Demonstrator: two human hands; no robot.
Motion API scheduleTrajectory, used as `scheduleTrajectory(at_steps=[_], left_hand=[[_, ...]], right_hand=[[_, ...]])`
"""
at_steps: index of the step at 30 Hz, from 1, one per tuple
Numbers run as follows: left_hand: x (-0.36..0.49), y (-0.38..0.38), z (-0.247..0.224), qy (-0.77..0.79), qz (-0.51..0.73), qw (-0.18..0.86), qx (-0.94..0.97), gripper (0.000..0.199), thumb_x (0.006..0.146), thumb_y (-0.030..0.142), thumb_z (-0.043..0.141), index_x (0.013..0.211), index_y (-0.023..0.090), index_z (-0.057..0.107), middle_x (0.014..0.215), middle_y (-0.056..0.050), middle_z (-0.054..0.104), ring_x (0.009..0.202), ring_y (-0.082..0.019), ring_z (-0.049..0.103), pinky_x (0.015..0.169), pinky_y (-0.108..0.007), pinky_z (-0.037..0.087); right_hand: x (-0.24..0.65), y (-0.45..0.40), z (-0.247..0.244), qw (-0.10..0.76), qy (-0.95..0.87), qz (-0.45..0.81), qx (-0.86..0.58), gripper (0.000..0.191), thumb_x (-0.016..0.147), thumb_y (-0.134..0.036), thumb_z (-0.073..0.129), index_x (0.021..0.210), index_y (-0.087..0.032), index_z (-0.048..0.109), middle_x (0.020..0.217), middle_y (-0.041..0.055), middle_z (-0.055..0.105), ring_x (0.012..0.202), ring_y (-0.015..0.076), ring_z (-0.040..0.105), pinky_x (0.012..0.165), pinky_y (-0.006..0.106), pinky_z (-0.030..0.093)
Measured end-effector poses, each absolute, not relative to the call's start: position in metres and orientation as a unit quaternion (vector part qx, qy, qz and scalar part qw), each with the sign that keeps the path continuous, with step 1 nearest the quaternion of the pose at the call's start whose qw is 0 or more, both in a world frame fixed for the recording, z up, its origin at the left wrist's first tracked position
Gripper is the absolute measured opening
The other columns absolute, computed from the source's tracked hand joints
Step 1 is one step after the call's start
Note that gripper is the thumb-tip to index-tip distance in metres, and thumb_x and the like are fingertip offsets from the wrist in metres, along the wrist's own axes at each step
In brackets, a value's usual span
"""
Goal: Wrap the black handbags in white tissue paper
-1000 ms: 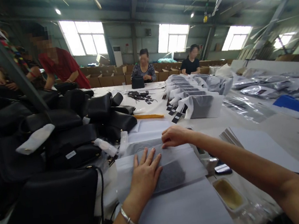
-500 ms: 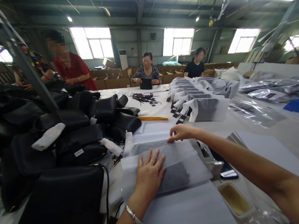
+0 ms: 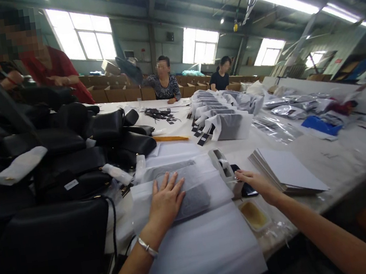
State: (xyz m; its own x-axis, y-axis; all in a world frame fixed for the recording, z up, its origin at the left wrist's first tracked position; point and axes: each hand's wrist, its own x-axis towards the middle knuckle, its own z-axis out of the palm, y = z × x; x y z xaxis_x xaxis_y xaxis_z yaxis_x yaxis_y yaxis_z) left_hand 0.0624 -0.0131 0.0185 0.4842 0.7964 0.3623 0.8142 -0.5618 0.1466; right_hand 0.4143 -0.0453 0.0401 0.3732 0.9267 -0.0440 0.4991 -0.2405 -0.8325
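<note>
My left hand [image 3: 167, 199] lies flat with fingers spread on a dark bag [image 3: 191, 198], which shows through thin white tissue paper [image 3: 218, 188] folded over it. More white sheets [image 3: 199, 260] lie beneath, towards me. To the right of this bundle stands a pale tape dispenser [image 3: 222, 165]. The fingertips of my right hand [image 3: 258, 185] are closed together at the dispenser's near end; whatever is between them is too small to make out. A dark phone [image 3: 249, 190] lies partly under that hand.
Black handbags [image 3: 50, 257] are heaped on the left. Tissue-wrapped bags [image 3: 228, 125] stand in a row ahead. A tub of yellowish stuff [image 3: 254, 215], a stack of white boards [image 3: 288, 170] and a blue item [image 3: 323, 125] lie rightwards. Several co-workers are around the table.
My right hand has left the tissue's upper edge and moved right and down to the tape dispenser. My left hand stays flat on the bundle. The view has turned right.
</note>
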Motion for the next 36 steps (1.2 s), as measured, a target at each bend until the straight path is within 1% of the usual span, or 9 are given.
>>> scheduleTrajectory(at_steps=[5,10,13,18,22,27,30,33,36], left_hand=[[0.062,-0.014,0.02,-0.467,-0.195,0.024,-0.862,0.042,0.098,0.037,0.045,0.138,0.029,0.052,0.153,-0.004,0.043,0.143,-0.033,0.035,0.109,-0.062,0.033],[0.061,-0.014,0.021,-0.467,-0.192,0.022,-0.863,0.042,0.098,0.037,0.045,0.139,0.03,0.051,0.153,-0.003,0.042,0.143,-0.032,0.034,0.109,-0.062,0.033],[0.062,-0.015,0.022,-0.468,-0.19,0.024,-0.863,0.042,0.098,0.037,0.045,0.139,0.028,0.051,0.153,-0.004,0.043,0.143,-0.033,0.035,0.109,-0.063,0.033],[0.062,-0.015,0.022,-0.465,-0.19,0.024,-0.864,0.042,0.098,0.037,0.046,0.139,0.028,0.051,0.153,-0.004,0.042,0.143,-0.034,0.035,0.109,-0.063,0.034],[0.062,-0.015,0.023,-0.468,-0.187,0.023,-0.864,0.042,0.099,0.037,0.044,0.139,0.028,0.051,0.153,-0.004,0.042,0.143,-0.033,0.034,0.11,-0.063,0.033],[0.06,-0.015,0.026,-0.47,-0.184,0.007,-0.863,0.042,0.098,0.037,0.045,0.139,0.028,0.051,0.153,-0.004,0.042,0.143,-0.033,0.034,0.11,-0.062,0.033],[0.059,-0.014,0.027,-0.467,-0.185,-0.012,-0.865,0.044,0.098,0.038,0.047,0.14,0.028,0.05,0.153,-0.005,0.042,0.144,-0.033,0.033,0.11,-0.062,0.033],[0.056,-0.01,0.029,-0.46,-0.192,-0.035,-0.866,0.048,0.098,0.038,0.046,0.144,0.028,0.044,0.154,-0.005,0.042,0.144,-0.033,0.032,0.11,-0.062,0.034],[0.052,-0.006,0.032,-0.464,-0.203,-0.059,-0.86,0.047,0.099,0.028,0.041,0.146,0.025,0.041,0.155,-0.007,0.039,0.143,-0.031,0.036,0.109,-0.059,0.038]], right_hand=[[0.392,-0.048,0.038,0.503,-0.361,0.418,-0.665,0.037,0.054,-0.048,0.086,0.076,-0.019,0.079,0.135,0.0124,0.061,0.108,0.031,0.066,0.079,0.035,0.057],[0.384,-0.068,0.047,0.585,-0.381,0.314,-0.644,0.034,0.061,-0.047,0.085,0.083,-0.021,0.079,0.138,0.0068,0.059,0.124,0.0291,0.057,0.104,0.038,0.046],[0.382,-0.089,0.048,0.582,-0.38,0.319,-0.644,0.037,0.066,-0.048,0.083,0.092,-0.022,0.079,0.121,0.0074,0.07,0.118,0.0267,0.061,0.107,0.038,0.044],[0.386,-0.108,0.036,0.521,-0.314,0.467,-0.642,0.038,0.068,-0.051,0.081,0.086,-0.018,0.078,0.088,0.0095,0.076,0.082,0.0209,0.071,0.078,0.031,0.058],[0.401,-0.1,0.027,0.464,-0.358,0.457,-0.669,0.035,0.068,-0.051,0.081,0.081,-0.019,0.077,0.078,0.0053,0.074,0.059,0.0129,0.063,0.059,0.025,0.053],[0.423,-0.089,0.035,0.262,-0.589,0.196,-0.739,0.028,0.08,-0.045,0.065,0.073,-0.021,0.077,0.066,0.0035,0.071,0.057,0.0173,0.062,0.057,0.028,0.049],[0.434,-0.095,0.05,0.137,-0.694,-0.005,-0.707,0.025,0.089,-0.034,0.055,0.084,-0.022,0.077,0.076,0.0052,0.073,0.069,0.0208,0.067,0.063,0.03,0.05],[0.438,-0.1,0.074,0.086,-0.783,-0.12,-0.604,0.028,0.093,-0.021,0.047,0.103,-0.022,0.073,0.09,0.0071,0.074,0.077,0.0195,0.069,0.068,0.028,0.052],[0.428,-0.093,0.1,0.079,-0.857,-0.16,-0.484,0.032,0.094,-0.012,0.045,0.111,-0.022,0.07,0.097,0.0062,0.074,0.085,0.0172,0.068,0.074,0.027,0.053]])
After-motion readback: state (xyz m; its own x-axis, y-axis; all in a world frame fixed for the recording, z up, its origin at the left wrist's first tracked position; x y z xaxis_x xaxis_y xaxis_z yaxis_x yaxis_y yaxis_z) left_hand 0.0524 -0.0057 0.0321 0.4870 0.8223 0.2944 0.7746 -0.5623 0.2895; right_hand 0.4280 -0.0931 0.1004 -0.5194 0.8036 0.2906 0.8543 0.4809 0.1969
